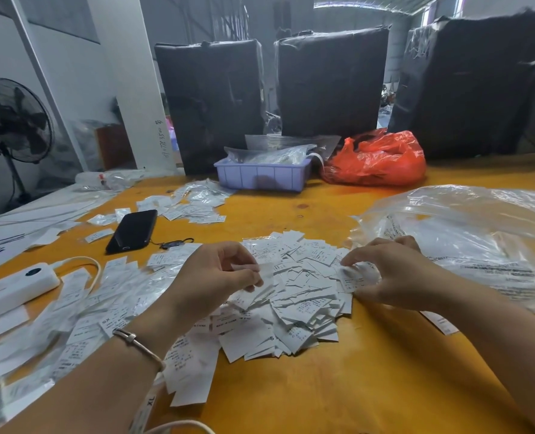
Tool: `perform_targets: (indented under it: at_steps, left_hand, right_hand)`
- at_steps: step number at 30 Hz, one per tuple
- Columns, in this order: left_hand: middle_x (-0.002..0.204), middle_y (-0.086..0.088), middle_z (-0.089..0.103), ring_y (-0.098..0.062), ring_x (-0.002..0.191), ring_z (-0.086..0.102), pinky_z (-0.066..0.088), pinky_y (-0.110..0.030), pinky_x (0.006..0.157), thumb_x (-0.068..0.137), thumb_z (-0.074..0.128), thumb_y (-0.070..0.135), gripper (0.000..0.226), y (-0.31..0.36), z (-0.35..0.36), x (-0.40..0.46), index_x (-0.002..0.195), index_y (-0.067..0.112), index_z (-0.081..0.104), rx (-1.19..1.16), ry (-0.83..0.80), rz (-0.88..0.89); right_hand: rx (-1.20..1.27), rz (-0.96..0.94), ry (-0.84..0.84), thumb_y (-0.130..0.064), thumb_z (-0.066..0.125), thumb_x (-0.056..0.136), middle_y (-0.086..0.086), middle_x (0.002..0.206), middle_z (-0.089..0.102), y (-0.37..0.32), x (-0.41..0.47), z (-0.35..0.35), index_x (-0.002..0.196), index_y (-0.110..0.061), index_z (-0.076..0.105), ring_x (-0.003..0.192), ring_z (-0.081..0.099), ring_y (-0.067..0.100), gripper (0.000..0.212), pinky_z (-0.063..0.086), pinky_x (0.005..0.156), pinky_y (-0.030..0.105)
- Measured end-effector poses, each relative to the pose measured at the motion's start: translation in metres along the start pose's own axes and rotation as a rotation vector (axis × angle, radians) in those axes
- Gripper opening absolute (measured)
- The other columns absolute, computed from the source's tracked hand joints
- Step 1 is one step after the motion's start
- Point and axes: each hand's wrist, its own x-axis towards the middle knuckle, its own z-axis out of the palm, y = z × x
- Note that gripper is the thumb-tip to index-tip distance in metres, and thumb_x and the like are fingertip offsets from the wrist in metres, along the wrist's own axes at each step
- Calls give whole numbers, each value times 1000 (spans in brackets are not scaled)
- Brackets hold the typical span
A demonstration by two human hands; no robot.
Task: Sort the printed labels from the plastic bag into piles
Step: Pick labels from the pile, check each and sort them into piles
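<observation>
From the head camera, most print on the labels (294,296) is too small or blurred to read, though a few size marks such as XL and S show on pieces nearest the viewer; the loose heap lies on the table (369,386) directly under and between both hands. The left hand (216,277) has its fingers (250,278) curled, pinching a single white label above the heap, and a thin bracelet (140,344) circles its wrist. The right hand (394,274) pinches a small bunch of labels at the heap's right edge, its fingertips partly hidden by the paper. Just beyond the right fingers lies the clear plastic bag (466,233), crumpled, its contents hard to make out through the glare and its right side cut off by the frame. Left of the left fingers, longer label strips (72,311) fan out, with a white power bank (12,289) and cable beside them, partly cut off. Farther ahead of the left fingers lies a black phone (133,230), and beyond it another scatter of small packets. Well past both hands stand a lilac tray (261,177) holding bags and a red plastic bag (375,159). The table is orange-yellow; behind it rise dark wrapped bales (332,79), and a standing fan (14,120) is at far left.
</observation>
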Motion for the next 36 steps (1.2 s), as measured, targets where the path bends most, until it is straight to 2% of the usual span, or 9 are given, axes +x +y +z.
perform_targets:
  at_steps: [5, 10, 13, 17, 21, 24, 29, 32, 36]
  left_hand:
    - [77, -5, 75, -20, 73, 71, 57, -21, 69, 85, 69, 1, 6, -2, 2, 1, 86, 6, 69, 24, -19, 26]
    - [76, -7, 75, -19, 72, 71, 56, -21, 69, 86, 69, 2, 5, -3, 3, 1, 86, 7, 71, -1, -40, 40]
    - [75, -8, 75, -19, 71, 70, 57, -22, 71, 89, 69, 8, 5, -4, 4, 0, 86, 10, 73, -26, -69, 67]
    - [77, -6, 75, -19, 72, 70, 56, -21, 71, 91, 67, 15, 10, -3, 6, 0, 87, 13, 76, -57, -100, 80]
    - [78, -9, 75, -20, 72, 70, 57, -23, 72, 89, 68, 16, 11, -2, 6, -1, 86, 12, 77, -101, -132, 69]
    - [77, -11, 75, -20, 69, 70, 57, -23, 69, 85, 71, 19, 11, 1, 5, -1, 85, 10, 77, -128, -147, 49]
    - [75, -12, 75, -21, 64, 69, 56, -24, 64, 85, 72, 15, 9, 1, 5, -2, 85, 6, 76, -134, -163, 35]
    - [77, -12, 76, -22, 64, 70, 57, -27, 65, 83, 73, 20, 14, 2, 4, -3, 85, 7, 75, -131, -189, 54]
    - [79, -13, 75, -23, 64, 69, 56, -25, 63, 80, 75, 24, 16, 6, 5, -7, 83, 9, 75, -177, -258, 124]
  right_hand:
    - [-88, -125, 121, -45, 63, 87, -11, 110, 66, 0, 2, 2, 113, -34, 63, 105, 54, 14, 28, 18, 92, 27]
    - [-111, -175, 187, -45, 69, 82, -15, 105, 65, -2, 3, 6, 117, -33, 60, 99, 57, 12, 38, 27, 94, 27]
    - [85, -125, 167, -37, 79, 72, -14, 97, 64, -7, 2, 6, 116, -31, 61, 92, 58, 11, 47, 40, 84, 25]
    - [438, 23, 49, -16, 85, 64, -9, 91, 62, -13, 1, 4, 106, -30, 64, 82, 57, 6, 49, 43, 63, 13]
    - [686, 88, 13, 0, 82, 65, 2, 82, 68, -16, 0, 0, 86, -20, 72, 73, 64, 13, 30, 52, 58, 19]
    - [826, 126, 37, -4, 76, 75, 5, 68, 68, -16, -1, -1, 74, -13, 73, 61, 59, 11, 9, 46, 49, 15]
    - [964, 105, 136, -10, 71, 84, 9, 73, 72, -17, -2, -7, 89, -13, 75, 51, 54, 9, 8, 40, 47, 19]
    - [1077, 18, 149, -1, 71, 81, 12, 64, 67, -23, -7, -9, 105, -19, 71, 44, 52, 15, 31, 40, 43, 20]
    - [1036, -104, 106, 12, 55, 86, 9, 76, 73, -41, -13, -14, 94, -13, 76, 60, 61, 19, 33, 47, 50, 21]
